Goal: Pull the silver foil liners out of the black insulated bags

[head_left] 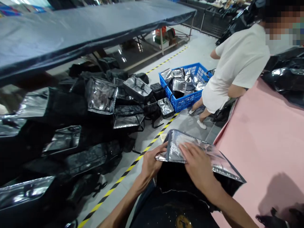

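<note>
The silver-lined bag (201,153) is gripped at its edge by the left hand (150,163) and pressed flat under the open right hand (197,166); the slick foil could likely be creased or slipped off the pink bench (266,139).

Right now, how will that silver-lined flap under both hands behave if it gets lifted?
The silver-lined flap is probably floppy: its foil is creased and sags beyond the right hand. Its glossy sheen suggests a slippery surface. It looks thin, so likely light; the left hand pinches its edge easily.
</note>
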A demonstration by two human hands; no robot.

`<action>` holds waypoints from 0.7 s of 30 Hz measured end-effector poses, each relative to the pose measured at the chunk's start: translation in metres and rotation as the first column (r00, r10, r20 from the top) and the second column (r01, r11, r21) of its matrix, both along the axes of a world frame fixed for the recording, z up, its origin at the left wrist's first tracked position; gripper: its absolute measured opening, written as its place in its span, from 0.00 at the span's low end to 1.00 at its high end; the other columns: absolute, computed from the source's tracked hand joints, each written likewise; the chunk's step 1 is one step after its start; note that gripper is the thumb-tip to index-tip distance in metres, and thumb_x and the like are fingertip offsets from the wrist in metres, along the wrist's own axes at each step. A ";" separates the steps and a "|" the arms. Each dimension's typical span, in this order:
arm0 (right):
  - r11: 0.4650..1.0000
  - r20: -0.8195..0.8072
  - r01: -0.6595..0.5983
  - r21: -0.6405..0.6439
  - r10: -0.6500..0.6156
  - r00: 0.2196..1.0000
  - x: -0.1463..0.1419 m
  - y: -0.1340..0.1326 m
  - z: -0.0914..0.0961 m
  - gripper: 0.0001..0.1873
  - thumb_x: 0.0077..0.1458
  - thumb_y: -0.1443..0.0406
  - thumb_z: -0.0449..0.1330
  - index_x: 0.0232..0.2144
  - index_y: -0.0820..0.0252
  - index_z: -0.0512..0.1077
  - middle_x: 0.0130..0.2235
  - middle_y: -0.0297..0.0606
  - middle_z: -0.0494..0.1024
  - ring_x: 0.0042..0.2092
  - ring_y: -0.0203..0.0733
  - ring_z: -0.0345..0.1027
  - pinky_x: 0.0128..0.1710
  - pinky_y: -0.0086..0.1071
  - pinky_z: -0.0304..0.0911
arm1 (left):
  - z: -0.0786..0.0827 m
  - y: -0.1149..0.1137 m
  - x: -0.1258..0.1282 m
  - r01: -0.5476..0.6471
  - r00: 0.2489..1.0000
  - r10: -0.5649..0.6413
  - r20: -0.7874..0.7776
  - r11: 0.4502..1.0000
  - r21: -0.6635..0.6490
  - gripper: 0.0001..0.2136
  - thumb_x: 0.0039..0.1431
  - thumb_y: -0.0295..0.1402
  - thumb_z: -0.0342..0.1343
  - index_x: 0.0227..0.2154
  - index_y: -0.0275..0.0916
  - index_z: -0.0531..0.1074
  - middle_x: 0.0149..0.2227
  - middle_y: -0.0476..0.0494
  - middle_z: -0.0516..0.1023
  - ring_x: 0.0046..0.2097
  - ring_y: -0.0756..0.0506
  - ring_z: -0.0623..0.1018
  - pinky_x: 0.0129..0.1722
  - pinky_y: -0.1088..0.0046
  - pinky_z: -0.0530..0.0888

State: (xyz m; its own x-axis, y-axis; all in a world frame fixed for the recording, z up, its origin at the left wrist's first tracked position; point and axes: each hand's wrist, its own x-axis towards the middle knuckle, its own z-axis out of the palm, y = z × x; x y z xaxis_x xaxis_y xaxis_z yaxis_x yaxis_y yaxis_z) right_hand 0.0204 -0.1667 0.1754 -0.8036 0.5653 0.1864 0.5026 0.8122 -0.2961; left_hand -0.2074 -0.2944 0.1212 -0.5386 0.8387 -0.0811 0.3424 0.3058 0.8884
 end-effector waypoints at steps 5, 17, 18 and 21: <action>0.998 0.078 -0.049 0.027 0.046 0.996 -0.064 0.021 -0.027 0.33 0.74 0.74 0.55 0.77 0.56 0.70 0.57 0.46 0.89 0.52 0.51 0.82 0.51 0.40 0.76 | -0.029 0.035 -0.034 -0.039 0.999 0.040 -0.036 0.999 0.018 0.34 0.61 0.40 0.59 0.70 0.38 0.79 0.45 0.41 0.93 0.40 0.38 0.89 0.44 0.64 0.84; 0.558 -0.040 -0.038 -0.829 0.008 0.999 -0.117 0.163 -0.074 0.13 0.67 0.58 0.64 0.45 0.54 0.87 0.42 0.35 0.90 0.46 0.46 0.82 0.49 0.35 0.69 | -0.105 0.109 -0.090 0.072 0.973 -0.060 -0.224 0.996 0.047 0.25 0.60 0.38 0.52 0.55 0.39 0.86 0.49 0.35 0.92 0.49 0.35 0.89 0.52 0.62 0.83; 0.505 -0.074 -0.049 -0.862 -0.030 0.997 -0.122 0.172 -0.086 0.13 0.65 0.57 0.64 0.43 0.56 0.86 0.42 0.36 0.89 0.46 0.46 0.81 0.50 0.35 0.69 | -0.105 0.119 -0.095 0.086 0.980 -0.081 -0.180 0.996 0.022 0.26 0.59 0.37 0.52 0.56 0.39 0.86 0.52 0.36 0.91 0.52 0.36 0.88 0.54 0.62 0.83; 0.411 -0.105 -0.024 -0.911 -0.175 0.979 -0.140 0.197 -0.132 0.18 0.60 0.52 0.68 0.44 0.58 0.84 0.45 0.37 0.89 0.47 0.46 0.80 0.53 0.36 0.68 | -0.114 0.156 -0.107 0.041 0.998 -0.044 -0.048 0.998 -0.046 0.29 0.55 0.31 0.52 0.58 0.39 0.84 0.56 0.40 0.91 0.55 0.38 0.87 0.61 0.62 0.81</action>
